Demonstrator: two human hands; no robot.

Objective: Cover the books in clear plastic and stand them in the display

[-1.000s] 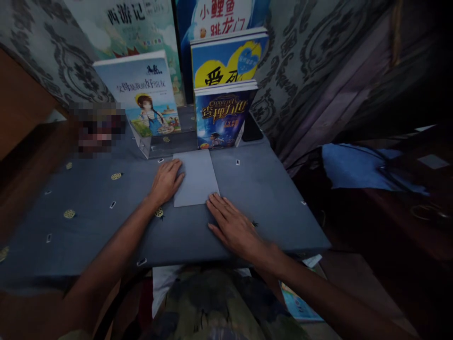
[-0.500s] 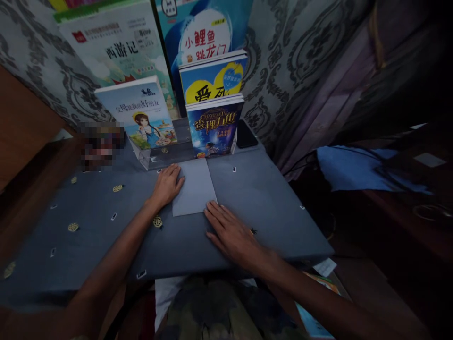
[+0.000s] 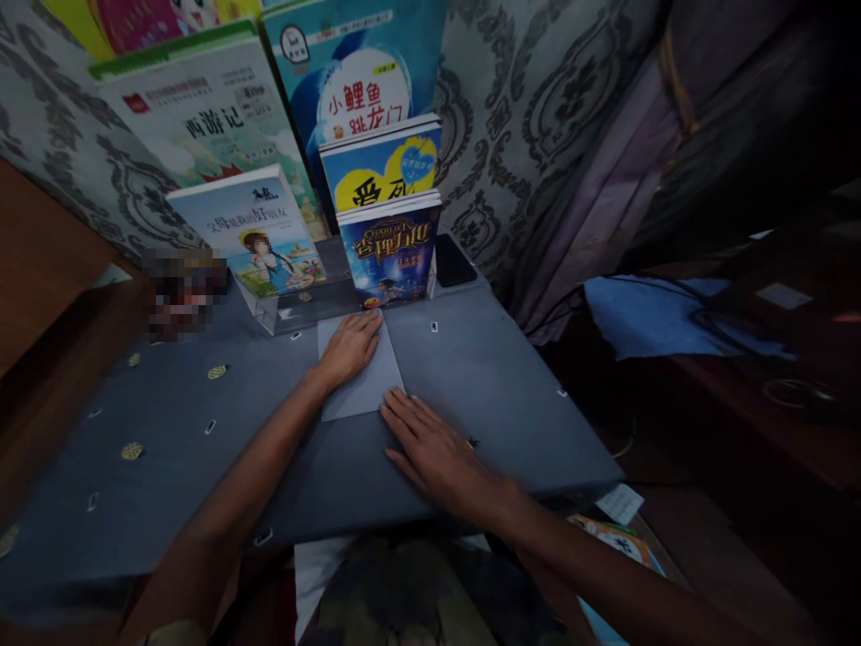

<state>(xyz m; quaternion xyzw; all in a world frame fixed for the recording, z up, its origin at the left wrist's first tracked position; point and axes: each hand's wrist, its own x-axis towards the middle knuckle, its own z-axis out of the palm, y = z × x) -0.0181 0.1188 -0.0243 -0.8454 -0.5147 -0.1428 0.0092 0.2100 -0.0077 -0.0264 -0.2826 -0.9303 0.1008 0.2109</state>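
Observation:
A folded sheet of grey paper (image 3: 377, 384) lies on the grey cloth-covered table (image 3: 484, 377). My left hand (image 3: 350, 345) rests flat on top of the sheet, fingers pointing toward its far right corner. My right hand (image 3: 430, 446) lies flat on the cloth with its fingertips touching the sheet's near right corner. Neither hand grips anything.
Several children's books (image 3: 388, 247) stand upright at the back, some in a clear stand (image 3: 296, 309). A dark phone (image 3: 454, 260) lies beside them. Small stickers (image 3: 216, 371) dot the cloth. A patterned curtain (image 3: 538, 135) hangs right, with blue fabric (image 3: 646, 314) beyond the table's edge.
My left hand has slid from the sheet's left edge onto the middle of the paper. The camera has tilted up, showing more of the books. My right hand stays put.

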